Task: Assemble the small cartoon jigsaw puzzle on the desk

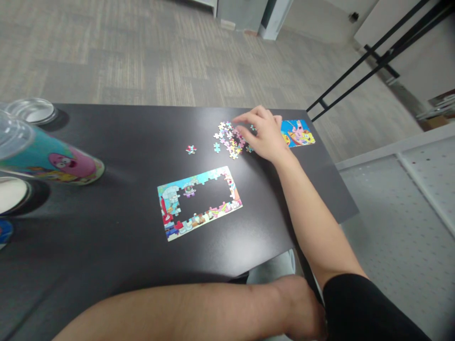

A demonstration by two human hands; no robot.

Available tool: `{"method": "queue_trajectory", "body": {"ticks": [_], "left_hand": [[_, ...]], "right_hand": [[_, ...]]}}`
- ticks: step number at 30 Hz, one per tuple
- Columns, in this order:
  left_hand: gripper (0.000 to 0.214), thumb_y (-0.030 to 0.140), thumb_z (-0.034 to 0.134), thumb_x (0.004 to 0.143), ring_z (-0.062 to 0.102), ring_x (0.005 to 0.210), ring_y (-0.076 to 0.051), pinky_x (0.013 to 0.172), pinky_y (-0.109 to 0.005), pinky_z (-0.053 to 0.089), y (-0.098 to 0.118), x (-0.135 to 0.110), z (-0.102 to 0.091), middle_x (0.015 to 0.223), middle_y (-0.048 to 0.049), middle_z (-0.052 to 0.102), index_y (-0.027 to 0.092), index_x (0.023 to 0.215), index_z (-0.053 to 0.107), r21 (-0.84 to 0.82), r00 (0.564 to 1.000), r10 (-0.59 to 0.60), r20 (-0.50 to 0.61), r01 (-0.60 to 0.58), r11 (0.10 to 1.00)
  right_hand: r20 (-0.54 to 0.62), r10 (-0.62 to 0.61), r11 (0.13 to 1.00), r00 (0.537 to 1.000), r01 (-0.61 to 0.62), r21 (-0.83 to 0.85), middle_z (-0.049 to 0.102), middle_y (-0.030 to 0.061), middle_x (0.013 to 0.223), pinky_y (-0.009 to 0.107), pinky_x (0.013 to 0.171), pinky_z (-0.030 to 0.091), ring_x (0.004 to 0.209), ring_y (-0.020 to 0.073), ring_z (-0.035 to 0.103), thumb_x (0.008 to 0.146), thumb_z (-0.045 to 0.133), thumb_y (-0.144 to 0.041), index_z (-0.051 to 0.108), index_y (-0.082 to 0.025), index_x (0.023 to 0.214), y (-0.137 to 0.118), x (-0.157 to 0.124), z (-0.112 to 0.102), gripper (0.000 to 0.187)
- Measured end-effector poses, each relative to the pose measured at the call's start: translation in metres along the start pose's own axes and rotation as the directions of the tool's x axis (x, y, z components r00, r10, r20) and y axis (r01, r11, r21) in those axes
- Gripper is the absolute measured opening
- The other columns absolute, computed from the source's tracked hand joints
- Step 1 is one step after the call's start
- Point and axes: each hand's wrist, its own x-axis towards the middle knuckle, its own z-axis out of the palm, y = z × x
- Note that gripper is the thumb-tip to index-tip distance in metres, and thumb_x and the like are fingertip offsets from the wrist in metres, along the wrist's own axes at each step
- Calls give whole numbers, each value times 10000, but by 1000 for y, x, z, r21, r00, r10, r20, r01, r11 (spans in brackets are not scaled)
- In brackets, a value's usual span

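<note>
My right hand (262, 133) reaches over the right side of a heap of loose jigsaw pieces (226, 137). Its thumb and index finger are apart, with nothing visible between them. Part of the heap is hidden beneath the hand. Nearer to me lies a partly assembled jigsaw puzzle (199, 220), its border joined around a gap and a small joined cluster (189, 191) inside the upper left. A single jigsaw piece (191, 149) sits left of the heap. My left hand (304, 308) rests low by the table's near edge, its fingers hidden.
A blue cartoon picture card (298, 132) lies beyond my right wrist. On the left are a printed clear-topped tumbler (53, 158), a round clear lid or dish (33, 111) and a white-topped round item (12, 194). The dark table (117, 255) ends at a far edge above carpet.
</note>
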Motion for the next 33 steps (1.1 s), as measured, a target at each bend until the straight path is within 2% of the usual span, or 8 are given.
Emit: {"method": "queue_trajectory", "body": {"ticks": [3,6,10,16,20,23,27,33], "left_hand": [[556,224,736,1011,799,730,-198,429,-341,359,-1,-1,-5,907,-14,893,285,499,529,-18,999,26,37,-25,1000],[531,213,726,1029,817,761,-185,419,-323,353,0,-2,-3,992,10,929,294,521,595,11,999,8,36,-8,1000],[495,213,759,1035,733,640,-135,387,-306,286,2,0,10,1168,85,974,296,555,670,117,1000,-21,-13,22,993],[494,232,756,1046,706,595,-128,391,-299,285,0,5,23,1119,73,977,324,562,727,102,998,-4,-63,11,995],[484,192,787,984,794,708,-143,410,-271,281,0,5,22,1090,60,973,342,529,717,96,998,-17,-55,23,995],[534,193,767,1005,766,677,-130,405,-277,288,4,4,15,1117,89,975,315,496,662,108,1000,-31,-6,31,994],[592,129,772,975,701,615,-101,398,-279,297,8,2,4,1089,98,965,265,441,555,99,998,-47,48,42,994],[626,133,768,998,770,694,-129,410,-255,143,6,6,15,869,35,895,298,427,571,104,1000,-17,-8,17,994]], "right_hand": [[-165,189,982,968,-189,17,879,127,1448,642,1311,486,1251,359,840,1168,706,-285,908,-307,1377,24,3,-10,292],[-216,313,948,925,-319,8,913,121,1394,682,1320,475,1250,368,841,1097,749,-296,925,-302,1288,44,2,-17,260],[-168,314,948,934,-319,-2,942,112,1265,707,1299,474,1244,391,839,1060,819,-347,943,-293,1162,55,-1,-20,169],[-24,258,963,966,-255,87,875,28,989,505,1015,538,913,286,732,1009,909,-341,908,-293,1114,57,-2,-13,115],[24,190,974,981,-192,123,850,35,1049,484,1019,543,943,285,749,1047,900,-322,893,-285,1186,33,-2,-6,144],[14,63,994,998,-64,84,866,82,1271,571,1202,504,1120,329,819,1137,856,-359,904,-300,1261,-1,-5,-1,145],[131,-104,992,986,94,83,841,120,1438,581,1250,458,1379,391,804,1146,894,-369,904,-318,1272,-39,-12,4,136],[169,-121,991,978,112,67,832,102,1492,623,1278,440,1441,419,765,1156,927,-389,927,-376,1328,-53,-16,4,173]]}}
